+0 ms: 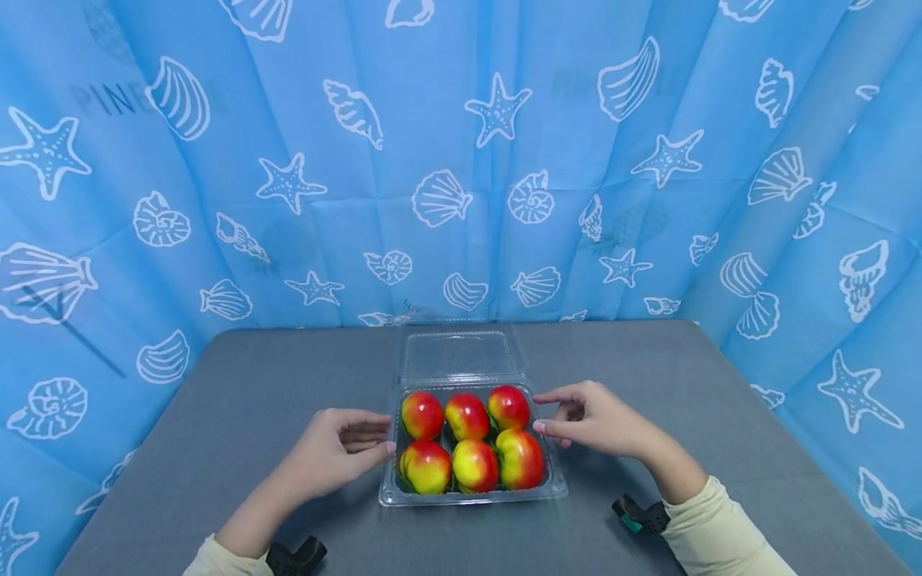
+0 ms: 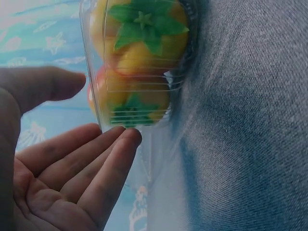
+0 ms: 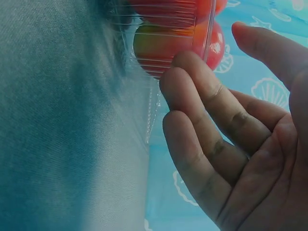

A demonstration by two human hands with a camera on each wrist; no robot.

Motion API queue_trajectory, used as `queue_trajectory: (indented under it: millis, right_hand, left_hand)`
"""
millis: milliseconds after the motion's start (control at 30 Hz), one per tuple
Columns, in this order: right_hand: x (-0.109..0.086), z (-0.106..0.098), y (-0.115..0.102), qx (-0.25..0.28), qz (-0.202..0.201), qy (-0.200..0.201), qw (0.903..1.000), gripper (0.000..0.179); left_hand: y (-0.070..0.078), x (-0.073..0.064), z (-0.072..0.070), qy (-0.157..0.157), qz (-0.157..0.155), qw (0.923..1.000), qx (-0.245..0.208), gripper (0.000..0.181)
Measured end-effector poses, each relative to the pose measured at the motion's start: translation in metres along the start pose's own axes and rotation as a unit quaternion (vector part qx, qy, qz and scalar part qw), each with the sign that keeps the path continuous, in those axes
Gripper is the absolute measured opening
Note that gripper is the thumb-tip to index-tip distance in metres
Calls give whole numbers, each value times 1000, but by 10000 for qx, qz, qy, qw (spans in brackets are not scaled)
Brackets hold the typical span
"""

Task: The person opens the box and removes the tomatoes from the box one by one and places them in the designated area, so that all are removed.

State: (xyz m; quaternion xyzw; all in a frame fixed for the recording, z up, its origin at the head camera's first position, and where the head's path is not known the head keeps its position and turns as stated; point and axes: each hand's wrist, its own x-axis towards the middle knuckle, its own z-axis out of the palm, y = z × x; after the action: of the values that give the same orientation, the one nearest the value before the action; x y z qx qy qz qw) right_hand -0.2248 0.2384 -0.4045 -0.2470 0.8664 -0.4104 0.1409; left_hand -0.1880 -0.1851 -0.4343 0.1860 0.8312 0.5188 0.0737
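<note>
A clear plastic clamshell box [image 1: 471, 500] sits on the table with its lid [image 1: 461, 358] folded open toward the back. Several glossy red-and-yellow fruits [image 1: 468, 416] fill it in two rows; green star-shaped leaves [image 2: 144, 21] show through the wall in the left wrist view. My left hand [image 1: 333, 450] is at the box's left side, fingers extended, thumb apart, fingertips right at the wall. On the opposite side my right hand [image 1: 594, 418] has its fingers loosely bent and fingertips close to the right wall. Neither hand grips anything.
A grey cloth-covered table [image 1: 288, 376] lies under the box. Behind it and at both sides hangs a blue curtain [image 1: 461, 160] with white shell and starfish prints. Black wrist straps [image 1: 295, 556] show below the sleeves.
</note>
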Motion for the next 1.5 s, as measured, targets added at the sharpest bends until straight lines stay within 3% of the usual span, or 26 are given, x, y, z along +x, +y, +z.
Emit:
queue_trajectory:
  millis: [333, 433, 567, 700, 900, 1067, 1500]
  right_hand:
    - [-1, 1, -1, -406, -77, 414, 9983, 39]
    - [-1, 1, -1, -476, -168, 580, 9970, 36]
    - [-1, 3, -2, -492, -322, 787, 9952, 33]
    - [-1, 5, -4, -569, -469, 943, 9928, 31]
    - [-2, 8, -8, -625, -640, 1001, 9910, 28]
    - [-3, 11, -10, -624, -795, 838, 9913, 28]
    - [-2, 19, -14, -630, -1078, 708, 9896, 26]
  left_hand:
    - [6, 1, 8, 529, -131, 9967, 604, 36]
    - [9, 1, 12, 808, -128, 9906, 1093, 39]
    - [15, 0, 18, 1002, -8, 9771, 1876, 54]
    - [22, -2, 23, 888, -8, 9677, 2358, 75]
    - [27, -6, 31, 498, -214, 9627, 2650, 100]
    - [28, -8, 38, 180, -198, 9651, 2606, 105]
    - [28, -11, 49, -97, -119, 9565, 2912, 115]
